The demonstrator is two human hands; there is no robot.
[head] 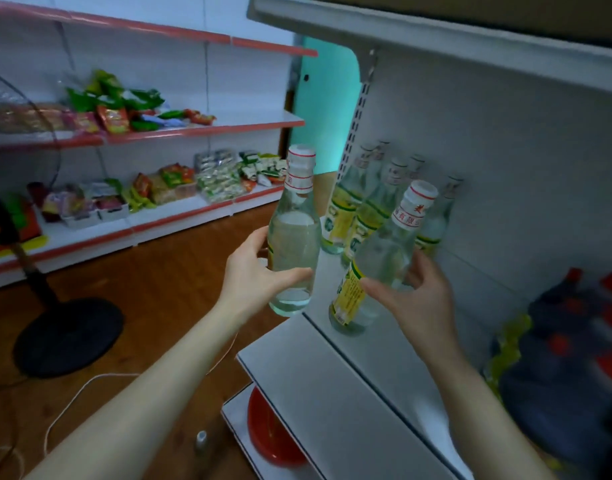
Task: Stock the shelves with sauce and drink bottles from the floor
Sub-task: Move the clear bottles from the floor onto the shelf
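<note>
**Head view: two bottles arriving at the shelf**

Head camera looks down on both my hands, each carrying one clear glass bottle toward the white shelf (349, 393). My left hand (259, 268) wraps the left bottle (294, 237) around its lower body, thumb in front and fingers (254, 237) curled behind, holding it upright just off the shelf's end. My right hand (418, 296) clasps the yellow-labelled bottle (377, 261), tilted left, its base low over the shelf or perhaps touching; I cannot tell. I judge the tilt helps me slide it in beside the standing bottles (366, 202) grouped at the back, so the row fills from the rear. Both grips are closed firmly around glass.
</note>
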